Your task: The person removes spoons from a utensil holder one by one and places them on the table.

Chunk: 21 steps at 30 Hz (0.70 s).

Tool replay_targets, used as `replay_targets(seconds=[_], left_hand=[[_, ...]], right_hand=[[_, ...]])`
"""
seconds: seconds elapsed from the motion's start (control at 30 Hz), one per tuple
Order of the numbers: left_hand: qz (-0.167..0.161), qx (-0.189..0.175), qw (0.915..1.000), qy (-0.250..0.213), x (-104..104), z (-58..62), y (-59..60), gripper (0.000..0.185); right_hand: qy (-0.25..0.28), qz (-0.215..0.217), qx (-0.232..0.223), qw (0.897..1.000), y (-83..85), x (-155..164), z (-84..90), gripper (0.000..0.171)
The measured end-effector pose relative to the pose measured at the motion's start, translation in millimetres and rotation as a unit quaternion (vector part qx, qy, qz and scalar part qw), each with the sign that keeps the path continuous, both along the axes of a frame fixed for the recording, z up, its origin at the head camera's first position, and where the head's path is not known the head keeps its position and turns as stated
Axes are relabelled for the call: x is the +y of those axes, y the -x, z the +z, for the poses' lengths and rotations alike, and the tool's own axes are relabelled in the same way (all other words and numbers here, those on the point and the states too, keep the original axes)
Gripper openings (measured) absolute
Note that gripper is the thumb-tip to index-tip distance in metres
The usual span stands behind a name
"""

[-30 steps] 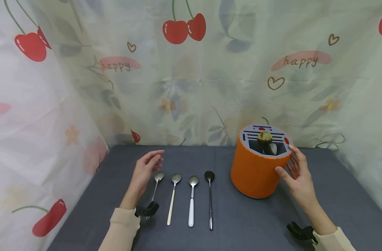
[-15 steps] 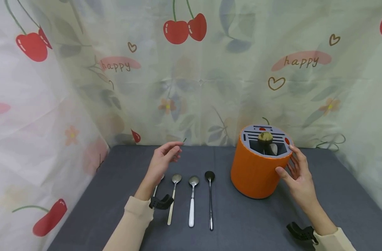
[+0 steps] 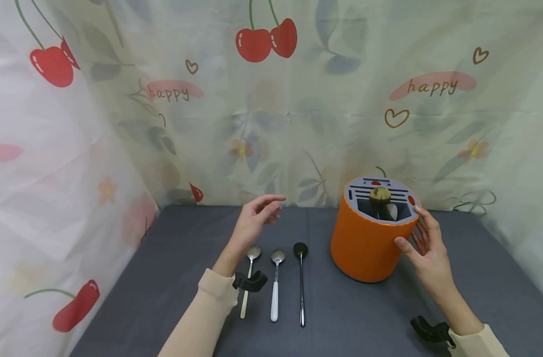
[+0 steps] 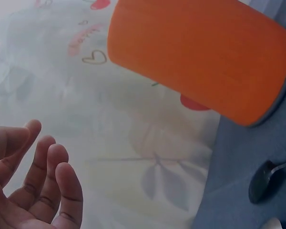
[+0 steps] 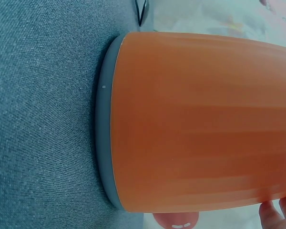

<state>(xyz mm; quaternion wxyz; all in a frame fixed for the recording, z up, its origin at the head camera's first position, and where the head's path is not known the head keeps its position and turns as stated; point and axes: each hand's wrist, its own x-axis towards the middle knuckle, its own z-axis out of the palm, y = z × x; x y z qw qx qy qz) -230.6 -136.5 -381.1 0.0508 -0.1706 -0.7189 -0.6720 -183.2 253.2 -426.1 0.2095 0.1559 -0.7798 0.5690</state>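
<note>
The orange holder (image 3: 365, 250) stood upright on the table (image 3: 343, 317), and my right hand (image 3: 429, 253) was just to the right of it, spread wide, the thumb against its front wall and the fingertips at its side, up near the rim. My left hand (image 3: 253, 223) hung in the air well to the left of the holder, fingers loosely bent and empty. Lying on the table left of the holder were three spoons: nearest it the dark spoon (image 3: 301, 285), next the white-handled spoon (image 3: 275, 295), and farthest the cream-handled spoon (image 3: 253, 253), partly hidden under my left wrist. In the opening of the holder's slotted top stood a utensil with a rounded, yellowish end (image 3: 380, 194), a paler piece (image 3: 392, 212) beside it.
</note>
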Motion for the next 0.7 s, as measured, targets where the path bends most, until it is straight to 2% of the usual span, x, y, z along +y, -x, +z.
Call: replay_targets(seconds=[0.4,0.7], left_hand=[[-0.039,0.022,0.9989,-0.011,26.5,19.8,1.7,0.029],[-0.064,0.041,0.9971,0.003,52.4,35.1,5.9,0.029]], right_hand=[[-0.009,-0.007,-0.008,1.000,-0.5,0.1,0.7,0.079],[-0.010,-0.007,-0.002,1.000,0.2,0.0,1.5,0.080]])
